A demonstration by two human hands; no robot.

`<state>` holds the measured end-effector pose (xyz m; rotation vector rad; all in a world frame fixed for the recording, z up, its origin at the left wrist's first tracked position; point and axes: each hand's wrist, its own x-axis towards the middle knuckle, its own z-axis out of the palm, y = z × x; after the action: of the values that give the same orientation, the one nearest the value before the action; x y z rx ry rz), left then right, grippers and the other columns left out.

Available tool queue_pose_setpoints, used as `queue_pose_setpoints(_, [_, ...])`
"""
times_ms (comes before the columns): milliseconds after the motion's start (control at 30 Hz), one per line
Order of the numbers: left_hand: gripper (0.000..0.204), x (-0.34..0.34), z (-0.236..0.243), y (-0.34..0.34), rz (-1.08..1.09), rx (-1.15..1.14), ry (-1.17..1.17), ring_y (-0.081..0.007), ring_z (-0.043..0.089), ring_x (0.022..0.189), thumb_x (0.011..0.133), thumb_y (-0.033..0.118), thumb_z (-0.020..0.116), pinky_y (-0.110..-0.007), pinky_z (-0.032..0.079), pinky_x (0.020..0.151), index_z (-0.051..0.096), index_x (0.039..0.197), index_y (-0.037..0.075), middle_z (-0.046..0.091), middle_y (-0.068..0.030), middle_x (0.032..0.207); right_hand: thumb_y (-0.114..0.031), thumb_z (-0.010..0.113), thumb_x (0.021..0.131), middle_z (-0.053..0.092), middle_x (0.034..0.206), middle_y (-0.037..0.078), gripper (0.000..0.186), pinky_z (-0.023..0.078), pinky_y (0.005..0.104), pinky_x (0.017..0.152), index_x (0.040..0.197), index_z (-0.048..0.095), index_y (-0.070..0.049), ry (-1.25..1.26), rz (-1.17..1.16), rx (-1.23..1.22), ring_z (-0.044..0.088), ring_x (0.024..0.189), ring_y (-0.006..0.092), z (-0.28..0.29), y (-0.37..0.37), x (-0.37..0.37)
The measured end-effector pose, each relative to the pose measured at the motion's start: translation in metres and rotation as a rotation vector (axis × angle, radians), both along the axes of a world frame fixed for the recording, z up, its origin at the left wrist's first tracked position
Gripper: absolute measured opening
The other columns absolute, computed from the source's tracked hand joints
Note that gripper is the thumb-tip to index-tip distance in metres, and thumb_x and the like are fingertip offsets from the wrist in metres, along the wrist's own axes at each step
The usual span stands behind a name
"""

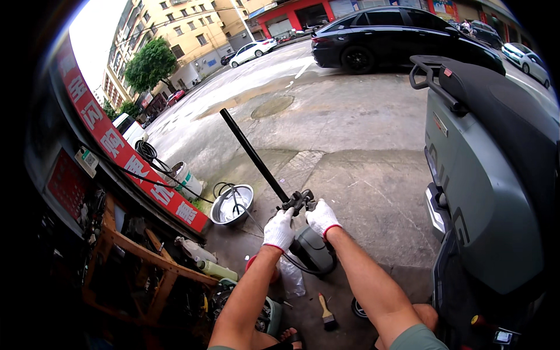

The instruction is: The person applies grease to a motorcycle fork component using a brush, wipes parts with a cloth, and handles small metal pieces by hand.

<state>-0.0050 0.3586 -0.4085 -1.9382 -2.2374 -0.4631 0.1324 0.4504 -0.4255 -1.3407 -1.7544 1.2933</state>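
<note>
Left hand [280, 228]: white glove, red cuff; fingers curled, pinching the left side of a dark fitting [300, 201].
Right hand [322, 217]: same type of glove; fingers bent in against the right side of the fitting; exact grip partly hidden by the glove.
Black pole [254, 154]: tilted, upper end leaning away to the left, lower end meeting the fitting at the hands.
Grey casing [314, 245]: rounded, below the hands, between the forearms; a black cable loops past its lower edge.
Ground near feet: clear plastic bag [293, 279] beside the casing; flat brush [325, 309] nearer the person, light handle pointing away, dark bristles toward the body.
Left side: metal basin [233, 221] on the ground with dark hose looped over it; white bucket [188, 179] just beyond; wooden frame [160, 257] closer in, yellow-green bottle [217, 270] lying near its edge.
Right side: grey-green scooter [484, 169] with black seat, well apart from the pole.
Street: black car [402, 44] beyond the concrete.
</note>
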Motion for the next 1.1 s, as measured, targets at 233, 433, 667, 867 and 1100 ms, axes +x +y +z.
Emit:
queue_pose_setpoints(233, [0.054,0.004,0.008,-0.01,-0.001,0.108,-0.147,-0.0392,0.058,0.105,0.077,0.008,0.058,-0.046,0.051,0.088,0.055,0.13,0.01,0.055,-0.0216,0.11,-0.024,0.069,0.079,0.066,0.102,0.03,0.043,0.052,0.046,0.087,0.109,0.056,0.004,0.048,-0.105,0.012,0.065,0.101,0.0434,-0.01,0.003,0.0])
queue_pose_setpoints(433, [0.051,-0.008,0.009,-0.003,-0.043,0.379,-0.325,-0.0369,0.06,0.103,0.077,-0.011,0.055,-0.041,0.051,0.088,0.055,0.126,0.005,0.054,-0.0199,0.113,-0.021,0.069,0.081,0.067,0.104,0.028,0.04,0.052,0.0454,0.088,0.109,0.055,0.003,0.129,-0.145,0.014,0.064,0.102,0.0425,-0.018,0.006,-0.002])
queue_pose_setpoints(667, [0.037,0.001,0.022,0.028,-0.177,0.407,-0.319,-0.0313,0.069,0.09,0.081,-0.001,0.068,-0.038,0.055,0.08,0.062,0.117,0.005,0.068,-0.0171,0.1,-0.022,0.069,0.083,0.066,0.102,0.031,0.042,0.052,0.0481,0.087,0.111,0.053,0.005,0.18,-0.199,0.047,0.064,0.101,0.045,-0.019,0.007,-0.001])
queue_pose_setpoints(867, [0.023,0.004,0.019,0.058,-0.239,0.306,0.1,-0.0351,0.059,0.108,0.084,0.014,0.066,-0.043,0.051,0.09,0.069,0.106,0.007,0.065,-0.0132,0.111,-0.022,0.068,0.083,0.066,0.099,0.032,0.041,0.052,0.0498,0.085,0.109,0.053,0.005,0.216,-0.243,0.066,0.064,0.099,0.0466,-0.018,0.008,0.0])
queue_pose_setpoints(1100, [0.027,-0.002,0.011,0.052,-0.27,0.208,0.481,-0.0297,0.06,0.09,0.078,0.012,0.061,-0.04,0.052,0.076,0.072,0.103,0.008,0.066,-0.0098,0.104,-0.021,0.068,0.083,0.067,0.098,0.031,0.038,0.052,0.0496,0.084,0.107,0.053,0.005,0.278,-0.255,0.074,0.064,0.099,0.0465,-0.024,0.01,-0.002])
